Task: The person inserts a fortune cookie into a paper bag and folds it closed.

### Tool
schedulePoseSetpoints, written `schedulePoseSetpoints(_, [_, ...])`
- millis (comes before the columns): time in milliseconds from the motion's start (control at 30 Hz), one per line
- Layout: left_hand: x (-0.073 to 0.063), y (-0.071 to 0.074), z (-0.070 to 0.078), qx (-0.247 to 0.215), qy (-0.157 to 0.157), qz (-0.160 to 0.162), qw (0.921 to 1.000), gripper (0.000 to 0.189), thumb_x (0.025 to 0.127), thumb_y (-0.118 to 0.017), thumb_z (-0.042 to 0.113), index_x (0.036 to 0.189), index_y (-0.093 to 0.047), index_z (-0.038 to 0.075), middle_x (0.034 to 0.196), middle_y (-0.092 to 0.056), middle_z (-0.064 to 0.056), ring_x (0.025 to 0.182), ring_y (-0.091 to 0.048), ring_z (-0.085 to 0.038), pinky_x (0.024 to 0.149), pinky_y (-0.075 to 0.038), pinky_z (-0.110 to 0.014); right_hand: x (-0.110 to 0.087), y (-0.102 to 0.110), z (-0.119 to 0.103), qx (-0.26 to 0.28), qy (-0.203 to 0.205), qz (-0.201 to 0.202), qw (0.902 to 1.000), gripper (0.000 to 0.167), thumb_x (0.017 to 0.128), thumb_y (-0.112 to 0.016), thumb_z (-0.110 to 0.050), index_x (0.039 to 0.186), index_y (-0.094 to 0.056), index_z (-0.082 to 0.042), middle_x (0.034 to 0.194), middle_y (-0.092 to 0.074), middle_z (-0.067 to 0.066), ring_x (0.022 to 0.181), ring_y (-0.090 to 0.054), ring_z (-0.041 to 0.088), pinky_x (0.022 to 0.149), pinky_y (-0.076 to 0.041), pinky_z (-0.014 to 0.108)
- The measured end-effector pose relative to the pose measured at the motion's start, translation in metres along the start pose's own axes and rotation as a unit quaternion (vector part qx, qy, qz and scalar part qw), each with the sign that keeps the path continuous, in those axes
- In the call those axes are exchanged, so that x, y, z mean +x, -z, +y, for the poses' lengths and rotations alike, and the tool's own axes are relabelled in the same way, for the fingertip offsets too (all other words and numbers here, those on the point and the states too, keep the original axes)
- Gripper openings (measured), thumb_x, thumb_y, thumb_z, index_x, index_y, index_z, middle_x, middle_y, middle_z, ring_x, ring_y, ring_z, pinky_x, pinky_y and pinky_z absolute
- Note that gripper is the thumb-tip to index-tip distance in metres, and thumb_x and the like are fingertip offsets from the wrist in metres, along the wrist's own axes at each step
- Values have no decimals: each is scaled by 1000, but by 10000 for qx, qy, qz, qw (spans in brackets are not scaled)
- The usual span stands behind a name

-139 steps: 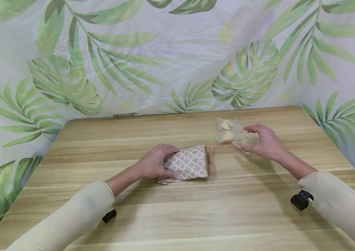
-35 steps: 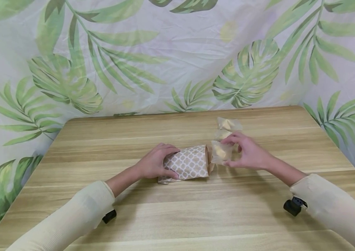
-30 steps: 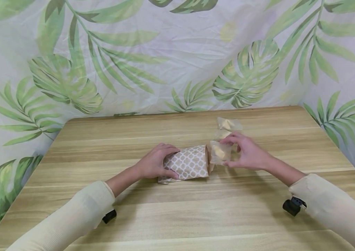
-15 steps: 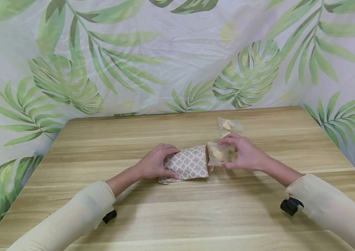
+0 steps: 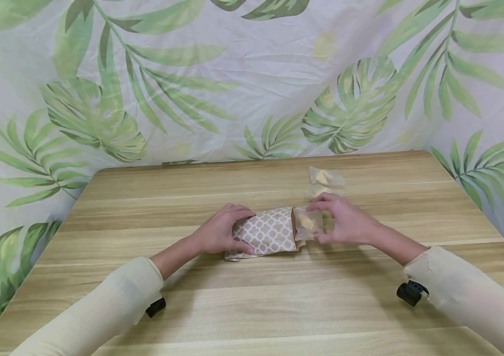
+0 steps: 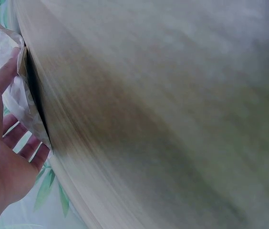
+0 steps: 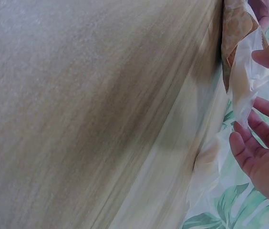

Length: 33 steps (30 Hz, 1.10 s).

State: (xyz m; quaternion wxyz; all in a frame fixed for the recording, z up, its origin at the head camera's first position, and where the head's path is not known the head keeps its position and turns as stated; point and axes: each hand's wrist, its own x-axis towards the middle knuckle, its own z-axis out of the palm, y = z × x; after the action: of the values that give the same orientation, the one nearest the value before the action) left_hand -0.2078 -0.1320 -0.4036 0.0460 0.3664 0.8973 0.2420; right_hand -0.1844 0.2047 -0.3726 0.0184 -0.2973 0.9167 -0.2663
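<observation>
A paper bag (image 5: 266, 231) with a white lattice print lies on its side at mid-table, its mouth facing right. My left hand (image 5: 221, 230) grips its closed end, thumb on the near edge and fingers over the far edge. At the mouth, my right hand (image 5: 345, 220) holds a fortune cookie in a clear wrapper (image 5: 308, 222) between thumb and fingers. The packet's left edge overlaps the bag's opening. In the right wrist view the wrapper (image 7: 244, 71) stands against the brown paper of the bag (image 7: 235, 28). The inside of the bag is hidden.
Two more wrapped cookies lie behind my right hand: one packet (image 5: 325, 176) farther back, the other (image 5: 318, 191) partly covered by my fingers. The wooden table (image 5: 252, 306) reaches back to a leaf-print cloth (image 5: 269, 74). Black wrist cameras hang under both sleeves.
My right hand has picked up the nearest wrapped cookie and carried it left to the bag's mouth, edging farther left over the last second. The left hand has kept its grip.
</observation>
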Motion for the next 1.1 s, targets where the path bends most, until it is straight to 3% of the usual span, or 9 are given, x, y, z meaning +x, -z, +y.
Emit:
schedulePoseSetpoints(533, [-1, 0, 1, -81, -30, 51, 9999, 87, 72, -95, 43, 138, -61, -1, 140, -62, -15, 127, -54, -32, 110, -45, -49, 6, -5, -4, -302, 361, -98, 9988, 58, 73, -84, -18, 126, -70, 1, 125, -64, 14, 116, -62, 35, 97, -53, 53])
schedulePoseSetpoints(900, [-1, 0, 1, -74, -37, 64, 9999, 86, 72, -95, 43, 138, -62, -1, 138, -62, -15, 127, -54, -31, 110, -45, -49, 11, -9, -6, -233, 395, -85, 9989, 55, 74, -84, -24, 123, -71, 0, 129, -67, 19, 121, -62, 41, 103, -50, 58])
schedulePoseSetpoints(1100, [-1, 0, 1, -77, -24, 58, 10000, 86, 72, -95, 42, 138, -62, -1, 139, -62, -15, 127, -54, -31, 110, -45, -49, 12, -12, -4, -92, 444, 19, 9990, 63, 75, -90, -37, 123, -71, 0, 127, -67, 17, 112, -65, 35, 81, -59, 42])
